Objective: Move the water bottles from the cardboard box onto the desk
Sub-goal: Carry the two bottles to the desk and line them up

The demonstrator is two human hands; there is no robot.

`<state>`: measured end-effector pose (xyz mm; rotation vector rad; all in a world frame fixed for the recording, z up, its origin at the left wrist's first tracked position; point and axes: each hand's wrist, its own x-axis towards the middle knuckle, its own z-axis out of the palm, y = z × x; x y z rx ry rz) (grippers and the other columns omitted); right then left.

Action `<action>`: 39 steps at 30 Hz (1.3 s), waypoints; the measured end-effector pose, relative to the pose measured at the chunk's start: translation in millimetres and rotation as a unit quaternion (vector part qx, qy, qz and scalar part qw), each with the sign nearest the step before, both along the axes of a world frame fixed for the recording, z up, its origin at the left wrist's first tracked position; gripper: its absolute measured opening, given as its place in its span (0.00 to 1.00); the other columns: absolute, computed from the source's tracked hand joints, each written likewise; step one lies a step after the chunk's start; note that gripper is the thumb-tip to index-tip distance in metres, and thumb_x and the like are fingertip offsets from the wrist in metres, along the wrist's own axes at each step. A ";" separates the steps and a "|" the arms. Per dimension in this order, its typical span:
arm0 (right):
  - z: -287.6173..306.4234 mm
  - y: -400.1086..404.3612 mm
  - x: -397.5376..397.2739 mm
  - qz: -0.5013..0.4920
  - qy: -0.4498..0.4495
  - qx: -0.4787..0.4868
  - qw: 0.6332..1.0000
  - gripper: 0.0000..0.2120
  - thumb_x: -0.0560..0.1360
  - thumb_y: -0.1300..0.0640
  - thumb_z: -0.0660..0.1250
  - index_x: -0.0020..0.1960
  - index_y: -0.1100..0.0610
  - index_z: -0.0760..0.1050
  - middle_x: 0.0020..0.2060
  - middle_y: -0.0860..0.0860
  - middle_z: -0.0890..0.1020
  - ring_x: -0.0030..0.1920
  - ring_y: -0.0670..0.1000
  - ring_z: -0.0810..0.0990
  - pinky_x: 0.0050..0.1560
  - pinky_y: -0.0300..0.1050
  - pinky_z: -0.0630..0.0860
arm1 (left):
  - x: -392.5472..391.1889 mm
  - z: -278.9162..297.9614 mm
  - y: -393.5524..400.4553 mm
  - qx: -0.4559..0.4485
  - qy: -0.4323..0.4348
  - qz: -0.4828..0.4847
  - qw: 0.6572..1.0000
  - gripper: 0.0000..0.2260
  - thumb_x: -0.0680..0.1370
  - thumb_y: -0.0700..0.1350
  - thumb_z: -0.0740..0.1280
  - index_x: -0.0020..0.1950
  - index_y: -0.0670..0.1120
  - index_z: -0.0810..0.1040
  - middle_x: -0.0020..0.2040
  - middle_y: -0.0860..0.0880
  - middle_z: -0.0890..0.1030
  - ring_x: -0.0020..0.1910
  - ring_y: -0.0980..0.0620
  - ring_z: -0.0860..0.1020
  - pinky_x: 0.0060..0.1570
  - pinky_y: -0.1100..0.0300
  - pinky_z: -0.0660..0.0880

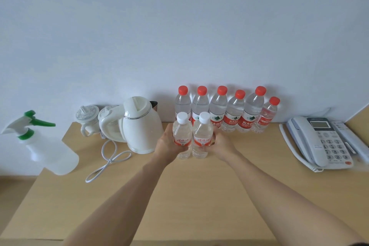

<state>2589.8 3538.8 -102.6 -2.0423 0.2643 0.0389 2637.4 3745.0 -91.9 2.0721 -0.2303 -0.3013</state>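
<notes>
Two small white-capped water bottles stand upright side by side on the wooden desk (199, 195). My left hand (166, 144) grips the left white-capped bottle (182, 136). My right hand (221, 143) grips the right white-capped bottle (202, 136). Behind them, against the wall, several red-capped water bottles (233, 112) stand in a row. The cardboard box is out of view.
A white electric kettle (139, 126) with its cord (109, 160) stands left of the bottles, with two white lidded cups (87, 118) behind it. A spray bottle (44, 150) is at the desk's left edge. A desk phone (319, 144) lies at the right.
</notes>
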 end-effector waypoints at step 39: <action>48.3 -0.8 -12.4 -0.050 -0.112 -0.149 0.981 0.24 0.67 0.57 0.81 0.58 0.52 0.73 0.49 0.46 0.82 0.51 0.49 0.80 0.50 0.45 0.77 | 32.5 50.7 -13.7 0.129 -0.177 -0.008 0.976 0.29 0.69 0.42 0.80 0.68 0.49 0.75 0.51 0.47 0.80 0.49 0.44 0.79 0.50 0.50 0.77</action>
